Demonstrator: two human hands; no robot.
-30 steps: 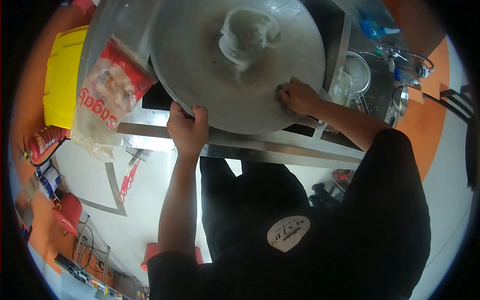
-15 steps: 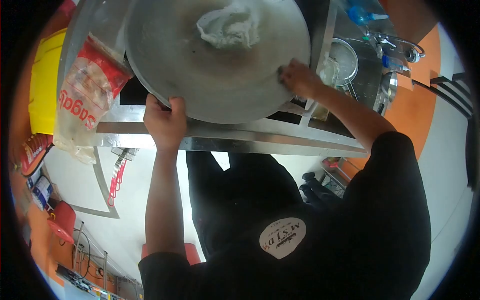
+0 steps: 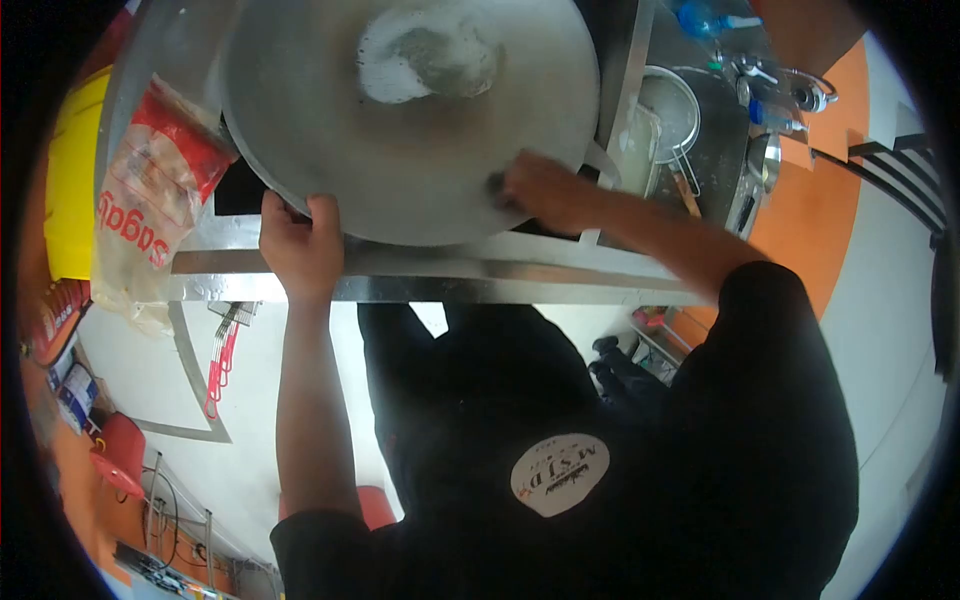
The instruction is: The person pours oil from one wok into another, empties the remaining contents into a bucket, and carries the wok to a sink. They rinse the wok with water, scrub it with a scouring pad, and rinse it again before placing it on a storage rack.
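A large round grey metal pan tilts over the steel counter, with whitish foamy liquid pooled in its upper middle. My left hand grips the pan's lower left rim, thumb and fingers closed on it. My right hand is at the pan's lower right inner side, closed on a small dark scrubbing pad pressed against the surface. Motion blurs the pad and fingertips.
A red and clear plastic bag lies left of the pan, beside a yellow container. On the right are a round strainer, a blue-capped bottle and a faucet. The counter's steel edge runs before me.
My right hand has moved left and slightly down along the pan with the dark pad. The foamy liquid has changed shape. The whole view has shifted a little, and my left hand stays on the rim.
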